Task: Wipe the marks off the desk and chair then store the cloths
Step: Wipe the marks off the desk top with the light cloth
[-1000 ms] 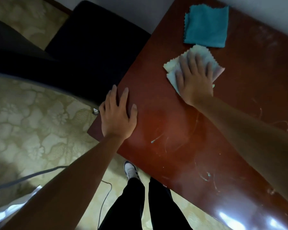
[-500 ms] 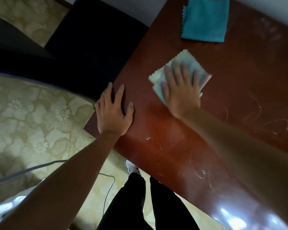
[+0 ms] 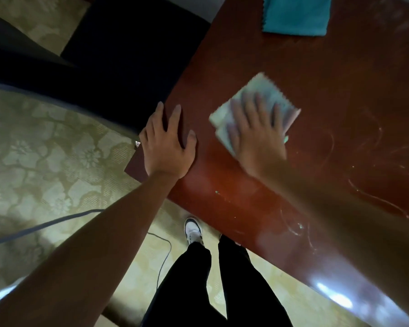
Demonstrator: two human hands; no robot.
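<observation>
My right hand point(image 3: 257, 131) lies flat, fingers spread, pressing a pale folded cloth point(image 3: 260, 90) onto the dark red desk point(image 3: 328, 79); the hand is blurred with motion. My left hand point(image 3: 167, 145) rests flat and spread on the desk's near left corner, holding nothing. A teal cloth point(image 3: 296, 14) lies flat at the desk's far edge, partly cut off by the frame. Whitish scribbled marks point(image 3: 373, 156) show on the desk to the right of my right hand, and more marks point(image 3: 295, 226) sit near the front edge. A dark chair point(image 3: 132, 57) stands left of the desk.
Patterned beige carpet point(image 3: 45, 149) covers the floor on the left. A thin cable point(image 3: 161, 258) runs across it near my legs point(image 3: 198, 279) and a white shoe point(image 3: 193, 228). The desk's front edge runs diagonally down to the right.
My right hand has slid the pale cloth toward me and leftward, away from the teal cloth. My left hand has stayed on the desk corner.
</observation>
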